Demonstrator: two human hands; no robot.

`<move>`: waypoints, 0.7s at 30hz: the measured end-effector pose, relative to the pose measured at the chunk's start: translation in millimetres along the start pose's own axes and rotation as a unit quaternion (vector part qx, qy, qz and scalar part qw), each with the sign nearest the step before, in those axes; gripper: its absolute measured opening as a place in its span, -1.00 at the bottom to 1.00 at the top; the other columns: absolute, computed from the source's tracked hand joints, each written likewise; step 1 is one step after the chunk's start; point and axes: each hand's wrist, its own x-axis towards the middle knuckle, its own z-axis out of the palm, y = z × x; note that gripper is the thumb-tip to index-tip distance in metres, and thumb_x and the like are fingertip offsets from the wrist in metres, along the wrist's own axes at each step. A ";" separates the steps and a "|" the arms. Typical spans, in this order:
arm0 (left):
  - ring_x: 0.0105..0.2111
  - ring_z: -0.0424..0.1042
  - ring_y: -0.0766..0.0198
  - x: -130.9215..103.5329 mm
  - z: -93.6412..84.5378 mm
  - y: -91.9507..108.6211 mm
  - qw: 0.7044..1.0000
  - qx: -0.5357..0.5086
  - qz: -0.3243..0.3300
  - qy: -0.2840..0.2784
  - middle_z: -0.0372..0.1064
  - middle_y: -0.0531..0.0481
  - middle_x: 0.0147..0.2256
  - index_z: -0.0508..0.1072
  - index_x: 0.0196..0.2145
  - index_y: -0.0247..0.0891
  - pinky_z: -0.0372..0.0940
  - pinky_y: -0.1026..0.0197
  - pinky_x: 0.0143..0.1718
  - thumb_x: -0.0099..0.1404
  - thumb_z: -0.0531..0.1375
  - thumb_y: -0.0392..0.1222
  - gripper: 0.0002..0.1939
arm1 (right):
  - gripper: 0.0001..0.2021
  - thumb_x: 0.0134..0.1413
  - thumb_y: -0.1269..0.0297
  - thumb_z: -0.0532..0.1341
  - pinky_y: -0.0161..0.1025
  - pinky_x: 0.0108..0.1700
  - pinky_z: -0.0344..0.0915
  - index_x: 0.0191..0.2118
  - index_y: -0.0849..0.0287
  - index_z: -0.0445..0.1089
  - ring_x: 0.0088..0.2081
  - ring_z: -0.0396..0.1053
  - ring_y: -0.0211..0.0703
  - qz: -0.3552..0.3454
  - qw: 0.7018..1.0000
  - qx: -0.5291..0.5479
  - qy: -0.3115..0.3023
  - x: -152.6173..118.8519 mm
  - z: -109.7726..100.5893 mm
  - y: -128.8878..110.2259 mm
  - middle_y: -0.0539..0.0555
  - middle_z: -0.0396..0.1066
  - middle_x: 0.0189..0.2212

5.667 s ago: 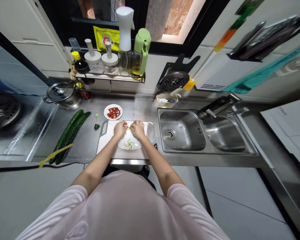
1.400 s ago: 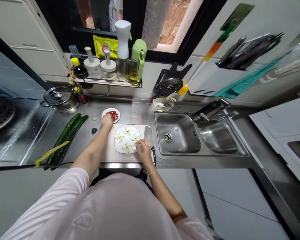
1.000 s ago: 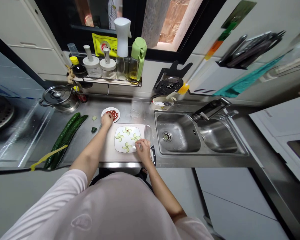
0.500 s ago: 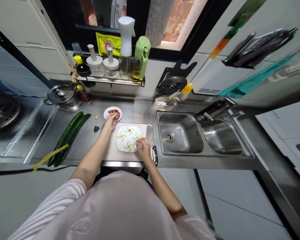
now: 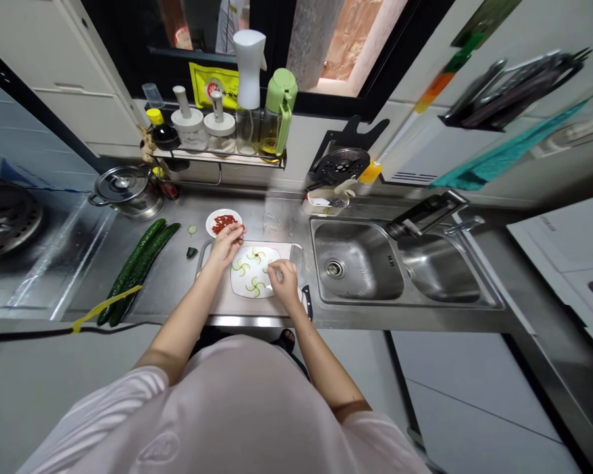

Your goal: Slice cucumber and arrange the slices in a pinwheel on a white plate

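My left hand (image 5: 227, 245) is pinched closed just right of a small white dish (image 5: 209, 224) of chopped red pieces (image 5: 222, 222). Whatever lies between its fingertips is too small to name. Over the right side of a white square plate (image 5: 244, 288), my right hand (image 5: 284, 284) has thumb and fingers pressed together, their contents hidden. Pale green cucumber slices (image 5: 255, 286) form several pinwheels on the plate, one with a red centre. Beneath the plate lies a light cutting board (image 5: 222, 304). A knife with a black handle (image 5: 307, 301) rests at its right end, partly behind my right hand.
Whole cucumbers (image 5: 143, 266) lie to the left, near a cucumber end (image 5: 192, 253) and a thin slice (image 5: 192, 229). A lidded pot (image 5: 126, 191) stands behind. Right of the board is a double sink (image 5: 360, 263). Bottles and jars line a rack (image 5: 227, 158).
My left hand has moved right, off the dish of red pieces and toward the plate. My right hand has shifted slightly up, now covering more of the right pinwheel.
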 end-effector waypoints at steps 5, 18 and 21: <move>-0.45 0.36 0.40 -16.1 9.7 -2.3 0.994 0.093 0.052 -0.023 0.39 0.04 -0.45 0.44 -0.37 -0.29 0.25 0.32 -0.36 -0.05 0.36 -0.15 -0.72 | -0.86 0.17 0.24 0.11 -0.15 -0.03 0.16 -0.29 0.12 0.39 -0.12 0.27 -0.09 -0.013 1.000 0.021 0.005 36.2 -0.2 -23.6 0.07 0.38 -0.27; -0.43 0.39 0.34 -24.3 4.3 -1.8 0.977 0.182 0.076 -0.085 0.42 0.02 -0.43 0.47 -0.36 -0.30 0.30 0.26 -0.34 -0.09 0.38 -0.05 -0.64 | -0.84 0.17 0.25 0.12 -0.10 0.00 0.15 -0.25 0.10 0.43 -0.07 0.18 -0.01 -0.070 0.996 -0.032 -0.047 65.4 1.9 -38.4 0.11 0.32 -0.20; -0.42 0.39 0.34 -25.3 4.4 -1.0 0.978 0.179 0.064 -0.086 0.43 0.01 -0.43 0.47 -0.37 -0.31 0.30 0.26 -0.32 -0.10 0.38 -0.07 -0.65 | -0.86 0.17 0.26 0.11 -0.11 0.00 0.14 -0.30 0.11 0.41 -0.06 0.18 -0.02 -0.074 0.996 -0.032 -0.046 64.7 3.3 -37.5 0.10 0.32 -0.22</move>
